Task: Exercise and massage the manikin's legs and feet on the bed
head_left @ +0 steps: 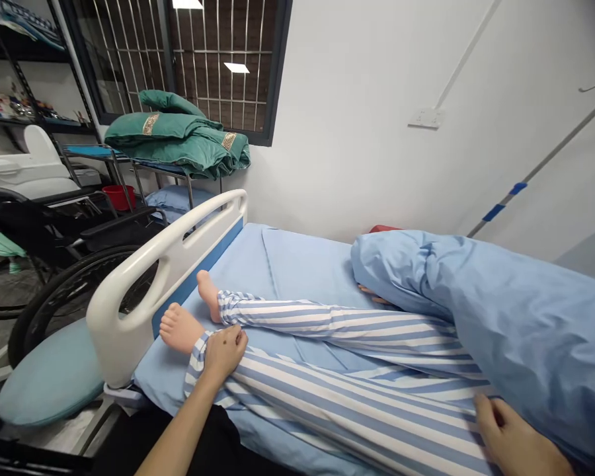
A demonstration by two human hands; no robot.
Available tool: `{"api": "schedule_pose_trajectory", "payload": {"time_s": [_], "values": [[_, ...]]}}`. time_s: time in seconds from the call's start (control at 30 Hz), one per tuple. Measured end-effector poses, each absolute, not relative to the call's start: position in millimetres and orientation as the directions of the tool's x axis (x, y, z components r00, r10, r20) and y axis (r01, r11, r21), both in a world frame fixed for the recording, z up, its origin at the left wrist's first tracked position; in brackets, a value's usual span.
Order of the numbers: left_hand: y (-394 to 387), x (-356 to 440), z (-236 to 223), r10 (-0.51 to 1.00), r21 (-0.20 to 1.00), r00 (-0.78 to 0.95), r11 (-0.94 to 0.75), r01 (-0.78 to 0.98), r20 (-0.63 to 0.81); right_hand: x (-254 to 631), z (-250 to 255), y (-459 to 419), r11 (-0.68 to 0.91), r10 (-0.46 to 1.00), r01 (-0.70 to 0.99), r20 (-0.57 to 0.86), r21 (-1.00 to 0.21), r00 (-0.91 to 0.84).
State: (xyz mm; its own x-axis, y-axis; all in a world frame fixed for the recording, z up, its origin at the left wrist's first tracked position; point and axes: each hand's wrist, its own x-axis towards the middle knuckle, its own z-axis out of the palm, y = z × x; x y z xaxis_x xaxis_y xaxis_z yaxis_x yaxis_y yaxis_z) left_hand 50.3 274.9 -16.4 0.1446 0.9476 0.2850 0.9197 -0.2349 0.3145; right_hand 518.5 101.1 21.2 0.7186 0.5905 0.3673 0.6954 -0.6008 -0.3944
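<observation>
While my L hand (223, 354) clamps striped pyjama cuff (198, 360) at manikin's foot (181, 328), R hand (510, 436) lies open on trouser leg (377, 423), no grip.

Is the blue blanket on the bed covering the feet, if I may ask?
No, it is folded back: the blue blanket stops above the striped legs, leaving both bare feet uncovered.

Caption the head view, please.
Left hand grips a striped trouser cuff on a hospital bed; right hand touches the trouser leg.
</observation>
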Motion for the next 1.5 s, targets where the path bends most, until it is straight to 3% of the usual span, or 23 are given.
{"api": "schedule_pose_trajectory", "payload": {"time_s": [0.07, 0.2, 0.3, 0.43, 0.5, 0.67, 0.83, 0.9, 1.07, 1.23, 1.5], "values": [[275, 49, -16, 0.946, 0.331, 0.152, -0.246, 0.911, 0.287, 483, 16, 118, -0.547, 0.687, 0.702, 0.235, -0.455, 0.688], [275, 47, -19, 0.938, 0.35, 0.161, -0.268, 0.898, 0.306, 364, -1, 166, -0.246, 0.83, 0.806, 0.313, -0.538, 0.462], [275, 46, -22, 0.927, 0.36, 0.171, -0.293, 0.886, 0.335, 262, -13, 199, -0.147, 0.88, 0.846, 0.323, -0.513, 0.349], [277, 40, -27, 0.921, 0.383, 0.206, -0.33, 0.863, 0.33, 158, -14, 229, 0.081, 0.927, 0.836, 0.35, -0.543, 0.137], [278, 37, -30, 0.926, 0.4, 0.215, -0.333, 0.854, 0.311, 132, -9, 238, 0.142, 0.937, 0.778, 0.336, -0.612, 0.093], [276, 34, -32, 0.927, 0.392, 0.239, -0.342, 0.854, 0.288, 134, -6, 244, 0.212, 0.941, 0.717, 0.336, -0.664, 0.033], [275, 42, -19, 0.95, 0.384, 0.22, -0.293, 0.876, 0.224, 145, -14, 245, 0.178, 0.947, 0.589, 0.301, -0.788, 0.116], [276, 49, -11, 0.963, 0.44, 0.161, -0.243, 0.865, 0.214, 147, -16, 248, 0.171, 0.947, 0.51, 0.282, -0.843, 0.15], [280, 71, -6, 0.99, 0.726, 0.011, -0.108, 0.679, 0.137, 154, -17, 252, 0.17, 0.942, 0.305, 0.245, -0.937, 0.228], [278, 75, -17, 0.991, 0.772, 0.021, -0.117, 0.625, 0.134, 152, -16, 249, 0.161, 0.927, 0.36, 0.266, -0.919, 0.265], [274, 72, -14, 0.991, 0.822, 0.039, -0.127, 0.555, 0.127, 153, 1, 242, 0.219, 0.93, 0.453, 0.326, -0.864, 0.172]]}}
